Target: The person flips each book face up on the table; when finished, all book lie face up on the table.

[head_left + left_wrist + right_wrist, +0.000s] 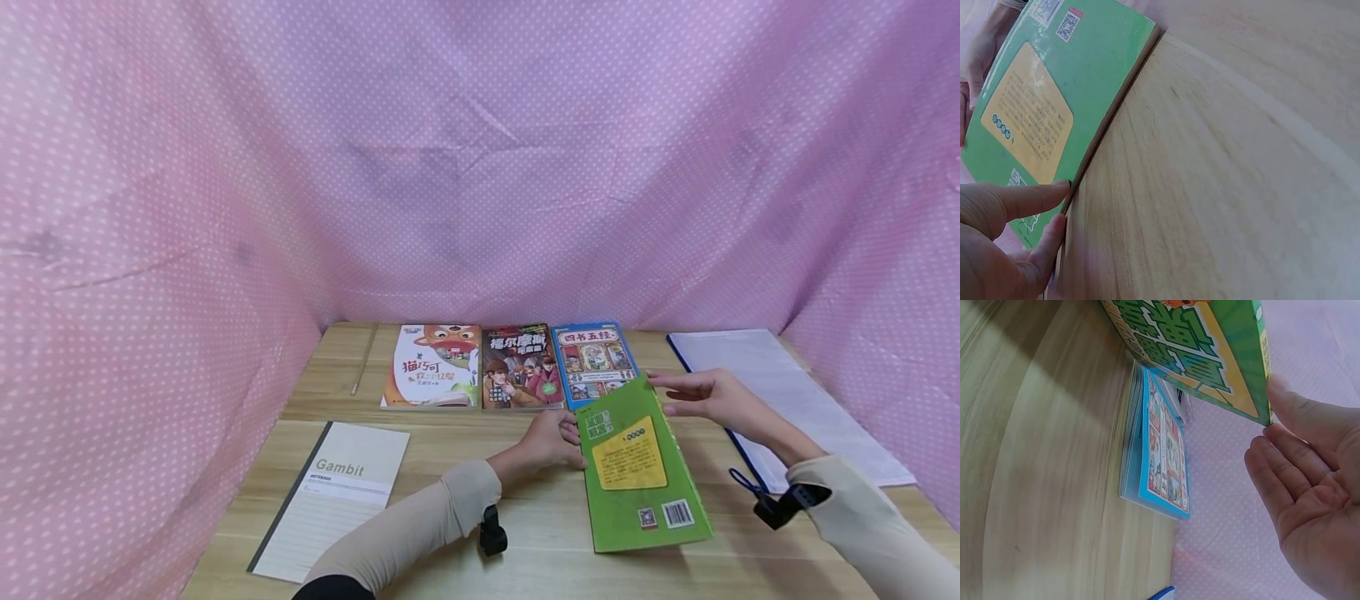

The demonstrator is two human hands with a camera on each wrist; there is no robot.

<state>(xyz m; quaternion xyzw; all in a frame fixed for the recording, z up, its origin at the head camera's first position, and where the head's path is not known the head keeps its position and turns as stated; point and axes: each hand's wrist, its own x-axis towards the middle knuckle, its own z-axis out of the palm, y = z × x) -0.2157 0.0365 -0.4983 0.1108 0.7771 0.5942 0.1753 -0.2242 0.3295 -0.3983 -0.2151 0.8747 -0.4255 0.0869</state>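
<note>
A green book [628,475] with a yellow text panel and a barcode is tilted up from the table, its back cover towards the head view. My left hand [546,442] pinches it at the spine edge, low on its left side. At the upper right corner, my right hand [723,404] holds the book between thumb and fingers. The front cover [1210,356], with large green characters, faces the right wrist view. Just behind lies a blue-bordered book [592,358], its lower part covered by the green one.
A dark comic-style book [522,367] and a white-and-orange book [433,367] lie left of the blue one. A Gambit notebook [337,500] lies front left, a thin stick [364,360] behind it. At right is a blue-edged white folder [780,392]. Pink dotted cloth [480,208] hangs around the table.
</note>
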